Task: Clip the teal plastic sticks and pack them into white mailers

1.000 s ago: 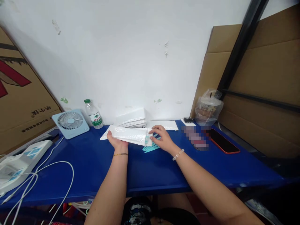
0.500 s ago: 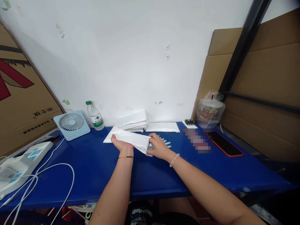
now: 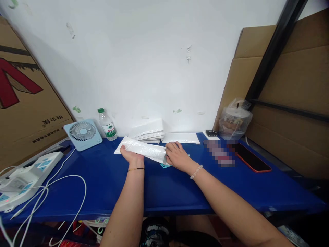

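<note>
My left hand (image 3: 130, 157) grips a white padded mailer (image 3: 144, 149) from below, holding it just above the blue table (image 3: 164, 192). My right hand (image 3: 177, 156) is closed at the mailer's right, open end, fingers pressed on a teal item (image 3: 164, 165) whose tip shows beneath the mailer's mouth. The rest of the teal item is hidden by the hand and the mailer.
A stack of white mailers (image 3: 149, 132) and a flat one (image 3: 181, 138) lie against the wall. A small fan (image 3: 82, 133) and water bottle (image 3: 108, 125) stand at back left. Power strip (image 3: 23, 178) with white cables sits left. Bagged drink cup (image 3: 235, 120) and red-cased phone (image 3: 253, 157) sit right.
The loose teal strips seen beside the mailer a second ago are now mostly out of sight under my right hand and the mailer's mouth. The mailer has shifted slightly back.
</note>
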{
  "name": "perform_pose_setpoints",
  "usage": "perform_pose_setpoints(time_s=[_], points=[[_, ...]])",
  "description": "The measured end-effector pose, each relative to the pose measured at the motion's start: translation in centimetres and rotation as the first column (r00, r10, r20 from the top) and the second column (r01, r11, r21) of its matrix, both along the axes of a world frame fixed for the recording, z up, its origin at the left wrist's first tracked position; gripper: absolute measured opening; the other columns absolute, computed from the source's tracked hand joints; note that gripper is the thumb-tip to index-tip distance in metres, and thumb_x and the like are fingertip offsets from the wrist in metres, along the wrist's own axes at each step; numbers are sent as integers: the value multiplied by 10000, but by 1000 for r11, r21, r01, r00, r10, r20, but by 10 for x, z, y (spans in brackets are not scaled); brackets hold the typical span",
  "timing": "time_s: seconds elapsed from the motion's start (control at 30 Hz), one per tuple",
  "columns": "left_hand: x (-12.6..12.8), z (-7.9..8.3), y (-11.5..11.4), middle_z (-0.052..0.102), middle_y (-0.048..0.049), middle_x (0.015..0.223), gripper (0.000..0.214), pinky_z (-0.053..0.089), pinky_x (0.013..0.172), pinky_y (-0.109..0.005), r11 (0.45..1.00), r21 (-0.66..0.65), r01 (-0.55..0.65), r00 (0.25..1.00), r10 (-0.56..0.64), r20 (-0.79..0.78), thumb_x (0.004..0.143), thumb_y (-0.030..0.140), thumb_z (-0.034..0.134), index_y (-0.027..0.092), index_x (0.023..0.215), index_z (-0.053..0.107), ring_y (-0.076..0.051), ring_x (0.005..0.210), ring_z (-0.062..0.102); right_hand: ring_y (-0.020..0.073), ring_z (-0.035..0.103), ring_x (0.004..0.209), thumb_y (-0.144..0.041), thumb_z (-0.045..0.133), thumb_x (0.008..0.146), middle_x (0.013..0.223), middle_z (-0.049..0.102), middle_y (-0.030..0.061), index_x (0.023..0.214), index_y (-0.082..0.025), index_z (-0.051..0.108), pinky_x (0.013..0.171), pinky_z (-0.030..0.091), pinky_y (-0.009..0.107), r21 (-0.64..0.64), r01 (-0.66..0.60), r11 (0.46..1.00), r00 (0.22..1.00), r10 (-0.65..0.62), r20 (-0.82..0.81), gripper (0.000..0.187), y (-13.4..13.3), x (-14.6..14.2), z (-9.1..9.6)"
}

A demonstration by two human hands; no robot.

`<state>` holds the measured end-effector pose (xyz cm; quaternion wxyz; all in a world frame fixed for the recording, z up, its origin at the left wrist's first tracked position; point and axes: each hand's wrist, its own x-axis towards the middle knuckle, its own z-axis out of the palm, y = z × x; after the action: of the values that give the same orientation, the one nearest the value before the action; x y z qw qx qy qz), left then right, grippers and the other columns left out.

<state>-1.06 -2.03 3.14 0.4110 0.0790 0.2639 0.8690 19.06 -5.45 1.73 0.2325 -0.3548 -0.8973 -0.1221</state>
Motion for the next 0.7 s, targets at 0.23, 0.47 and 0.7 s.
perform_pose_setpoints(time_s=[0.23,0.47,0.7], points=[[-2,0,0,628,-86,1085,484,472,905,-350,1000,-18,-21,999,22,26,777,399,407,147,1156,570,-247,1047,584,219,443,1058,-220,417,903,1074,485,102,915,-173,548,947,353,402,-227,-45,973,989,12,-145,140,0,5,2],[-49,1,0,561,-121,1217,572,444,952,-396,990,-59,-127,985,133,112,795,388,312,118,1275,467,-259,1119,547,193,460,972,-302,346,944,1034,453,74,872,-200,505,936,369,399,-385,-18,923,990,-36,-133,202,20,52,4],[-77,-10,-2,580,-142,1202,558,410,947,-497,999,-51,7,974,5,226,808,342,300,139,1298,472,-297,1142,534,215,473,972,-349,365,922,978,474,59,796,-209,523,923,355,433,-459,76,885,990,-121,-70,246,41,94,-5]])
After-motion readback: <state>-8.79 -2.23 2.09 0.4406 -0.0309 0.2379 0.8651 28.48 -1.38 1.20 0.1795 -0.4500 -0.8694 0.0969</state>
